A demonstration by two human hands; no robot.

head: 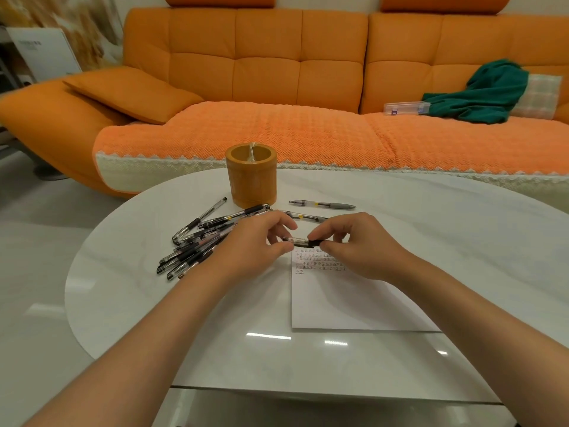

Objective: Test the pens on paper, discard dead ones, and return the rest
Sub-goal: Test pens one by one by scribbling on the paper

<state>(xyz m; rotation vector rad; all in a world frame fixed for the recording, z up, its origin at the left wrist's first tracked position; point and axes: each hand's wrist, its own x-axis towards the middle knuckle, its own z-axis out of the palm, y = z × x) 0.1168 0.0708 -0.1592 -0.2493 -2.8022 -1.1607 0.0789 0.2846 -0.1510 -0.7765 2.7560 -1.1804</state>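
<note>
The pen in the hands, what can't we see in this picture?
Head view:
- Held pen: fingers of left hand and right hand cover both ends.
- Paper: written marks too small to read.
- Pen holder: wall hides most inside.
- Pen pile: left hand covers part; count unclear.

My pens [197, 241] are clear with black grips, the holder [252, 180] amber, the bench [431, 229] glossy white, the sofa [277, 72] orange, its cloth [483, 94] dark green.
</note>
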